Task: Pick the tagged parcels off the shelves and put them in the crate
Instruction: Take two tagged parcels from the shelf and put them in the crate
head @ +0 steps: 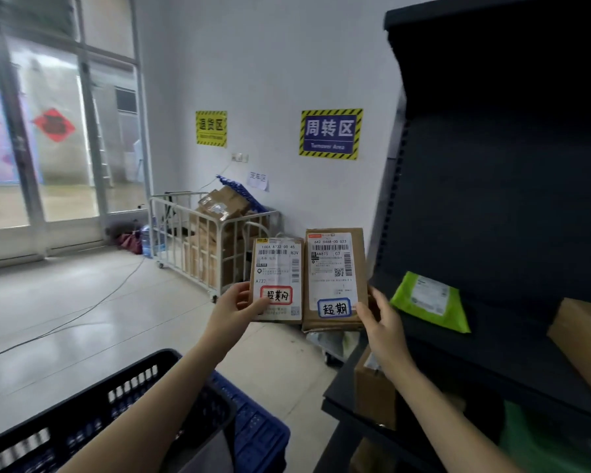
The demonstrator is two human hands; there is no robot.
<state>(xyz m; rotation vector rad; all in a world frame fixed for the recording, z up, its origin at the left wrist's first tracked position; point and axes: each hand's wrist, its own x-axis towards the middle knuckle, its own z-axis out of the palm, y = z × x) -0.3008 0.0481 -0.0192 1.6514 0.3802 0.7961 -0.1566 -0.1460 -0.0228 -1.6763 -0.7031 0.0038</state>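
My left hand point(234, 307) grips a small cardboard parcel point(277, 268) that carries a white shipping label and a red-bordered handwritten tag. My right hand point(379, 320) holds a slightly larger cardboard parcel point(335, 264) with a blue-bordered tag. Both parcels are held upright side by side in the air, left of the dark shelf unit point(492, 206). A black plastic crate point(93, 414) sits below my left forearm at the bottom left.
A green mailer bag point(430, 302) and a cardboard box point(584, 343) lie on the shelf board. Another box point(372, 390) sits on the lower shelf. A blue crate point(256, 425) stands beside the black one. A white wire cart point(212, 240) full of boxes stands against the wall.
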